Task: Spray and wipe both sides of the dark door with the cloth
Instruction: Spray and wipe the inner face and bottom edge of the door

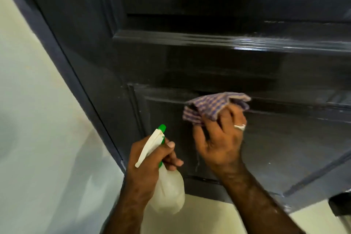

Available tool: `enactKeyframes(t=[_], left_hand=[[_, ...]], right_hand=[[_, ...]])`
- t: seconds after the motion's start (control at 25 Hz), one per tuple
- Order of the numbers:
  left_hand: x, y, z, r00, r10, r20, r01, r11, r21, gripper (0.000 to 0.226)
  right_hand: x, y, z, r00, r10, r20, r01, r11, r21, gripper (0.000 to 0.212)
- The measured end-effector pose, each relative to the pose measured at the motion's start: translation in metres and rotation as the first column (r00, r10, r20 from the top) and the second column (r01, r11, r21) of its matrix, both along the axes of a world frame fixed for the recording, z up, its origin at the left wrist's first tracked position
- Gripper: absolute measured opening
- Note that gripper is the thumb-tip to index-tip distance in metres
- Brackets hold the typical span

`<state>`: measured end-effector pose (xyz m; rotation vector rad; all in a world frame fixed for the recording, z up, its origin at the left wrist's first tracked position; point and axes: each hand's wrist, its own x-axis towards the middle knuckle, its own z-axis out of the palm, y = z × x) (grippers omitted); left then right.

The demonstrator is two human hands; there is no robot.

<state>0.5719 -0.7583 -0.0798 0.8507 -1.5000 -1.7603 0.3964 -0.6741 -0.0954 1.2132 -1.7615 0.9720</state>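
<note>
Door: dark door (190, 59) filled most of the view, glossy, with raised mouldings; its lower recessed panel sat just above the pale floor (209, 214).
Cloth: checked cloth (214, 106) was bunched and pressed against the top moulding of that lower panel.
Right hand: right hand (222, 138), a ring on one finger, had its grip closed on the cloth, fingers spread over the wad and pushing it to the paint.
Left hand: left hand (150, 161) had its grip wrapped round the neck of the spray bottle (165, 190), nozzle tilted up toward the door, bottle hanging just beside the panel.
Wall: pale wall (38, 119) ran along the door's left edge.
Stage: I judged this a wipe of the lower panel on one side; the other side could not be seen.
Risk: loose cloth folds could slip from the fingers; moulding grooves might be skipped; a stray trigger squeeze could wet the wall or floor and leave it slippery.
</note>
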Motion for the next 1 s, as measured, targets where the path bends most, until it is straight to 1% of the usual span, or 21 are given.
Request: enactKeyframes(t=[0.08,0.16,0.2,0.24,0.28,0.36,0.44,0.48,0.52,0.56,0.6,0.68,0.76,0.8,0.88,0.92,0.96,1.0], left_hand=[[0.016,-0.012,0.002,0.998,0.067,-0.003,-0.067,0.998,0.011,0.015],[0.027,-0.024,0.000,0.990,0.138,0.026,-0.138,0.990,-0.001,0.019],[0.031,-0.031,-0.003,0.986,0.160,0.042,-0.160,0.987,-0.010,0.019],[0.034,-0.036,-0.006,0.983,0.173,0.059,-0.172,0.985,-0.022,0.017],[0.036,-0.040,-0.010,0.981,0.180,0.073,-0.178,0.984,-0.030,0.015],[0.041,-0.046,-0.019,0.977,0.195,0.086,-0.195,0.981,-0.010,0.012],[0.043,-0.048,-0.022,0.975,0.210,0.067,-0.212,0.977,0.016,0.032],[0.042,-0.050,-0.023,0.975,0.215,0.048,-0.216,0.976,0.025,0.042],[0.043,-0.053,-0.023,0.977,0.213,0.025,-0.214,0.976,0.028,0.047],[0.043,-0.055,-0.022,0.979,0.204,0.006,-0.204,0.978,0.036,0.049],[0.045,-0.057,-0.020,0.979,0.203,-0.007,-0.202,0.978,0.053,0.050],[0.052,-0.057,-0.015,0.972,0.232,-0.028,-0.229,0.969,0.091,0.045],[0.062,-0.058,-0.013,0.957,0.286,-0.053,-0.279,0.954,0.108,0.034],[0.067,-0.060,-0.013,0.950,0.305,-0.058,-0.298,0.949,0.106,0.035],[0.075,-0.067,-0.015,0.948,0.315,-0.048,-0.311,0.948,0.071,0.049],[0.076,-0.072,-0.017,0.947,0.320,-0.030,-0.318,0.947,0.053,0.055],[0.077,-0.077,-0.018,0.944,0.328,-0.013,-0.328,0.944,0.042,0.059],[0.078,-0.080,-0.018,0.941,0.339,-0.002,-0.339,0.940,0.035,0.060]], right_hand=[[0.022,-0.049,0.011,0.993,0.090,-0.070,-0.086,0.994,0.068,0.031],[0.040,-0.085,0.017,0.968,0.198,-0.152,-0.166,0.965,0.201,0.029],[0.041,-0.090,0.019,0.953,0.241,-0.183,-0.189,0.947,0.261,0.025],[0.036,-0.084,0.019,0.950,0.243,-0.194,-0.181,0.939,0.291,0.022],[0.027,-0.066,0.017,0.960,0.204,-0.194,-0.143,0.948,0.285,0.021],[0.004,-0.014,0.010,0.987,0.006,-0.164,0.028,0.978,0.206,0.024],[-0.010,0.032,0.006,0.979,-0.196,-0.062,0.204,0.968,0.148,0.033],[-0.011,0.040,0.004,0.968,-0.251,-0.019,0.251,0.958,0.142,0.035],[-0.008,0.035,0.000,0.967,-0.253,-0.017,0.253,0.956,0.150,0.035],[-0.002,0.020,-0.002,0.977,-0.210,-0.048,0.215,0.961,0.173,0.033],[0.007,0.000,-0.003,0.986,-0.131,-0.101,0.150,0.966,0.212,0.031],[0.027,-0.051,-0.001,0.978,0.066,-0.199,-0.002,0.951,0.308,0.027],[0.049,-0.104,0.012,0.945,0.215,-0.247,-0.117,0.927,0.357,0.034],[0.061,-0.128,0.020,0.929,0.258,-0.264,-0.146,0.915,0.377,0.042],[0.076,-0.160,0.027,0.912,0.279,-0.302,-0.131,0.894,0.429,0.059],[0.077,-0.166,0.024,0.901,0.287,-0.327,-0.099,0.868,0.487,0.065],[0.076,-0.164,0.017,0.881,0.319,-0.350,-0.070,0.819,0.570,0.069],[0.072,-0.156,0.009,0.852,0.360,-0.381,-0.036,0.765,0.643,0.069]])
